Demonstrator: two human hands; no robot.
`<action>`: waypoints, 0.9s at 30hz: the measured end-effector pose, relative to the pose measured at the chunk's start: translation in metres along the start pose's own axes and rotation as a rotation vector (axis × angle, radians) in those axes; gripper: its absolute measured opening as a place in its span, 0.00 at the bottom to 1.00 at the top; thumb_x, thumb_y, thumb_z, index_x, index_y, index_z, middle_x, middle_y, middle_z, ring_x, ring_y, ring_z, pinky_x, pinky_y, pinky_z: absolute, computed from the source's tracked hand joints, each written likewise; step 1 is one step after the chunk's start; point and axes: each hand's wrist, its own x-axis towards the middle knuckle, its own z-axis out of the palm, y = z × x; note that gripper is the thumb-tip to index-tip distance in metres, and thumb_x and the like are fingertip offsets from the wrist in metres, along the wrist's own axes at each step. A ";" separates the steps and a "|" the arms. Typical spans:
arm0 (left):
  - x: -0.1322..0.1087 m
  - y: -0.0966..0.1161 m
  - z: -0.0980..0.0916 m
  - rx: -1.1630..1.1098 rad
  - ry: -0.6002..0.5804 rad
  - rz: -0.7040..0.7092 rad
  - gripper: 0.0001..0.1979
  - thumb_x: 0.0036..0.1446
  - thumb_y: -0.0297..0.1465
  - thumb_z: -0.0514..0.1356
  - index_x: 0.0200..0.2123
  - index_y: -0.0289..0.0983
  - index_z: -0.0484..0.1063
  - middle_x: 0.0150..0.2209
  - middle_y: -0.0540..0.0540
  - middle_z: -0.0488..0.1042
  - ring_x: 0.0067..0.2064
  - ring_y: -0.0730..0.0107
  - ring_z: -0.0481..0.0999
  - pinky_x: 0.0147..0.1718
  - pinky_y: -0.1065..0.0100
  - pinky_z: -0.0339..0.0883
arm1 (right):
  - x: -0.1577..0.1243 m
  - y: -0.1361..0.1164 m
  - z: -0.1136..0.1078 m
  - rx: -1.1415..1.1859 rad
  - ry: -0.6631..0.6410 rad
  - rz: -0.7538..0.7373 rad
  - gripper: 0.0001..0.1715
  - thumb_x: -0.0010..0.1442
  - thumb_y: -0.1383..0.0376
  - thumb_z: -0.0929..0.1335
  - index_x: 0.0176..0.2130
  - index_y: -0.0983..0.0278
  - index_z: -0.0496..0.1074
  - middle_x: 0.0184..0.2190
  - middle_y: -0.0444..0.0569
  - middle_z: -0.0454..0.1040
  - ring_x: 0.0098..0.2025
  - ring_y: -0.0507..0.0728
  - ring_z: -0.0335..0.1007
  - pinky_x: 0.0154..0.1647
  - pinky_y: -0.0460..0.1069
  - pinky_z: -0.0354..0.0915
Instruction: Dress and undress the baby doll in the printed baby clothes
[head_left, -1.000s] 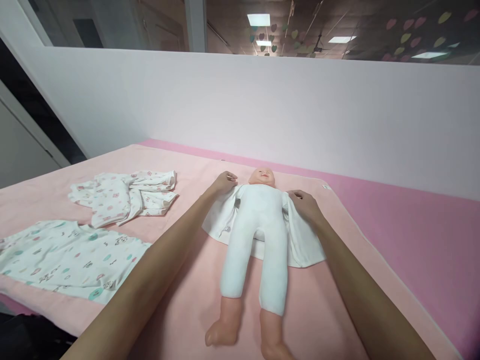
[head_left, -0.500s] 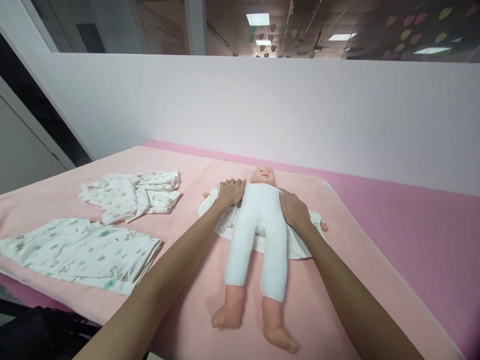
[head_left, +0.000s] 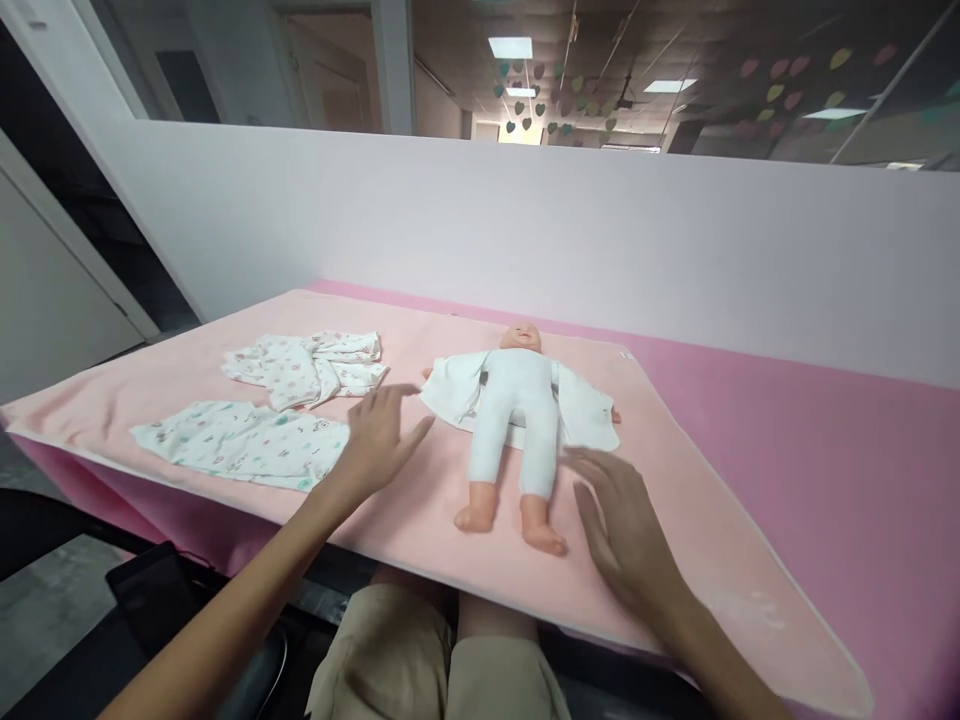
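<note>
A baby doll [head_left: 517, 375] with a white cloth body lies on its back on the pink mat, feet toward me. Its arms are inside the sleeves of a white shirt [head_left: 586, 405], which is spread open under its back. My left hand [head_left: 381, 435] hovers left of the doll with fingers apart, holding nothing, close to the printed pants. To the right of the doll's legs is my right hand [head_left: 619, 515], fingers stretched out and free of any object.
On the left of the mat [head_left: 420, 520] lie a white printed baby top [head_left: 307, 368] and folded printed pants [head_left: 244, 440]. A white wall [head_left: 562, 230] with a window stands behind the table. A dark tablet-like object [head_left: 154, 595] is at lower left.
Both my hands have let go of the doll's sides and drawn back toward me, one to each side. The camera view has pulled back, showing my knees and the table's front edge.
</note>
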 end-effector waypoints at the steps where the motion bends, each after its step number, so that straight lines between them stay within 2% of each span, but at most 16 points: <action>1: -0.025 -0.013 -0.007 0.081 -0.010 -0.060 0.28 0.67 0.53 0.54 0.64 0.46 0.64 0.64 0.38 0.70 0.63 0.40 0.69 0.61 0.45 0.61 | -0.022 -0.020 -0.007 0.043 0.009 -0.010 0.34 0.71 0.68 0.64 0.70 0.45 0.61 0.62 0.51 0.73 0.66 0.66 0.66 0.65 0.67 0.66; 3: -0.064 -0.040 -0.013 0.226 -0.031 -0.172 0.31 0.64 0.53 0.58 0.63 0.41 0.65 0.61 0.33 0.71 0.60 0.35 0.70 0.56 0.43 0.65 | -0.060 -0.054 -0.011 0.124 -0.021 -0.007 0.32 0.69 0.71 0.66 0.67 0.47 0.65 0.58 0.52 0.75 0.63 0.66 0.69 0.61 0.65 0.70; 6: -0.092 -0.070 -0.015 0.313 -0.049 -0.226 0.28 0.65 0.49 0.58 0.59 0.36 0.69 0.57 0.30 0.73 0.56 0.36 0.71 0.53 0.46 0.67 | -0.097 -0.094 -0.004 0.223 -0.100 0.016 0.26 0.70 0.71 0.66 0.62 0.50 0.68 0.55 0.52 0.75 0.59 0.64 0.72 0.58 0.61 0.73; 9: -0.094 -0.078 -0.020 0.340 -0.055 -0.196 0.21 0.68 0.42 0.56 0.55 0.35 0.73 0.55 0.32 0.75 0.54 0.41 0.72 0.54 0.50 0.66 | -0.117 -0.127 0.008 0.314 -0.154 0.023 0.23 0.71 0.71 0.65 0.62 0.53 0.69 0.56 0.53 0.75 0.59 0.62 0.72 0.59 0.59 0.73; 13: -0.087 -0.066 -0.030 0.386 -0.063 -0.241 0.16 0.67 0.36 0.55 0.52 0.33 0.74 0.52 0.32 0.76 0.54 0.42 0.73 0.49 0.55 0.65 | -0.134 -0.159 0.019 0.417 -0.220 0.018 0.21 0.72 0.69 0.64 0.61 0.56 0.69 0.56 0.53 0.74 0.57 0.61 0.73 0.59 0.59 0.72; 15: -0.083 -0.063 -0.034 0.356 -0.078 -0.259 0.14 0.66 0.35 0.56 0.48 0.32 0.74 0.49 0.32 0.78 0.52 0.45 0.75 0.45 0.58 0.65 | -0.140 -0.167 0.023 0.473 -0.261 0.044 0.19 0.73 0.68 0.64 0.60 0.55 0.70 0.55 0.52 0.75 0.57 0.61 0.73 0.60 0.59 0.71; 18: -0.079 -0.066 -0.043 0.211 -0.102 -0.290 0.12 0.66 0.38 0.59 0.38 0.34 0.73 0.39 0.37 0.79 0.43 0.53 0.76 0.39 0.62 0.62 | -0.143 -0.169 0.030 0.594 -0.319 0.115 0.14 0.75 0.65 0.63 0.56 0.55 0.72 0.53 0.51 0.76 0.57 0.60 0.73 0.60 0.58 0.70; 20: -0.078 -0.064 -0.053 0.088 -0.067 -0.311 0.13 0.65 0.41 0.60 0.35 0.36 0.72 0.35 0.41 0.78 0.39 0.57 0.76 0.38 0.63 0.61 | -0.141 -0.167 0.034 0.675 -0.338 0.187 0.12 0.76 0.62 0.62 0.53 0.55 0.74 0.51 0.51 0.76 0.55 0.60 0.73 0.59 0.57 0.70; 23: -0.088 -0.038 -0.075 -0.059 0.062 -0.300 0.10 0.62 0.38 0.62 0.37 0.37 0.73 0.37 0.44 0.79 0.39 0.59 0.76 0.39 0.64 0.63 | -0.128 -0.160 0.042 0.757 -0.351 0.357 0.15 0.76 0.54 0.63 0.50 0.57 0.76 0.49 0.52 0.77 0.54 0.61 0.74 0.61 0.58 0.68; 25: -0.106 -0.001 -0.092 -0.141 0.125 -0.230 0.07 0.60 0.36 0.62 0.39 0.38 0.73 0.36 0.46 0.78 0.38 0.61 0.76 0.39 0.64 0.64 | -0.114 -0.157 0.046 0.873 -0.418 0.503 0.23 0.74 0.46 0.62 0.50 0.58 0.77 0.49 0.53 0.78 0.54 0.62 0.75 0.61 0.60 0.68; 27: -0.134 0.047 -0.106 -0.251 0.153 -0.077 0.06 0.60 0.33 0.62 0.41 0.39 0.73 0.36 0.48 0.76 0.36 0.63 0.74 0.38 0.65 0.65 | -0.098 -0.154 0.049 1.095 -0.526 0.649 0.35 0.73 0.38 0.59 0.53 0.59 0.78 0.50 0.55 0.79 0.52 0.64 0.77 0.58 0.61 0.71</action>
